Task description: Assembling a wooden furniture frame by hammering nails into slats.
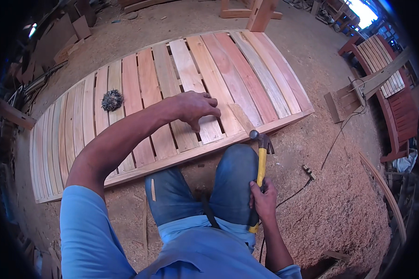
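In my right hand (264,197) is a claw hammer (262,165) with a yellow and black handle, held upright beside my right knee. Its metal head is up near the front rail of a slatted wooden panel (158,135). My left arm reaches across that panel, and my left hand (198,109) hovers over or rests on the slats, fingers bent and apart with nothing visible in them. Whether the fingertips touch the wood, I cannot tell. Just right of this hand lies a short, thin wooden piece (241,117). A round heap of nails (111,100) sits on the slats farther left.
Wood shavings (330,204) cover the floor at right, crossed by a dark cable (295,190) with a plug end. A reddish slatted bench (391,97) stands at the far right. A wooden post (261,16) rises behind the panel, and boards (56,42) lean at the far left.
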Tool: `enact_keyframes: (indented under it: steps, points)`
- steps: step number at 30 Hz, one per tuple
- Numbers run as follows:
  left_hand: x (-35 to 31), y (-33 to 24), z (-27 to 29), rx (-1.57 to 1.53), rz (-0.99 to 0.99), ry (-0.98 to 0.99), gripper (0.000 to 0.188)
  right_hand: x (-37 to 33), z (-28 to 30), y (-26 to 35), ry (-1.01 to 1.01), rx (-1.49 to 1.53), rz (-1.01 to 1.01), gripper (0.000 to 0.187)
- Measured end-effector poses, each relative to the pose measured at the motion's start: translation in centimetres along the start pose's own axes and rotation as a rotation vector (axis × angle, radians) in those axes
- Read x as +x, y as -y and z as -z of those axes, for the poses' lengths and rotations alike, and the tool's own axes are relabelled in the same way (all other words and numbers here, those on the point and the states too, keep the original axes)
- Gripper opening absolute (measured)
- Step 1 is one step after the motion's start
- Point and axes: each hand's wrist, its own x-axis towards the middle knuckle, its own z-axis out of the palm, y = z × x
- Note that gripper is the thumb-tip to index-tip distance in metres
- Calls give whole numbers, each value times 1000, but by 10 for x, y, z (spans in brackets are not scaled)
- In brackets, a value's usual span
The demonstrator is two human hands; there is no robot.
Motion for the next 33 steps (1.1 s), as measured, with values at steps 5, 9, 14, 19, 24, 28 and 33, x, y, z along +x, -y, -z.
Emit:
enact_keyframes:
  steps: [5,9,14,19,24,28,33]
  points:
    - [-6,0,-4,-81,-9,-82,79,-1,-1,2,-8,-34,34,28]
    - [-4,1,-7,-126,17,-43,77,-4,-5,6,-36,-48,42,26]
    - [-5,0,-8,-158,60,-32,80,-12,-14,-1,-126,-102,96,31]
    - [-4,-6,-14,-200,122,-62,82,-23,-19,10,-70,-21,202,26]
    - [-7,-4,-25,-288,178,-57,84,-6,-21,51,124,74,102,53]
    - [-6,-3,-22,-261,163,-70,84,11,-26,51,212,-38,126,74]
    - [-7,-12,-16,-240,193,-48,83,0,-30,48,195,-118,289,74]
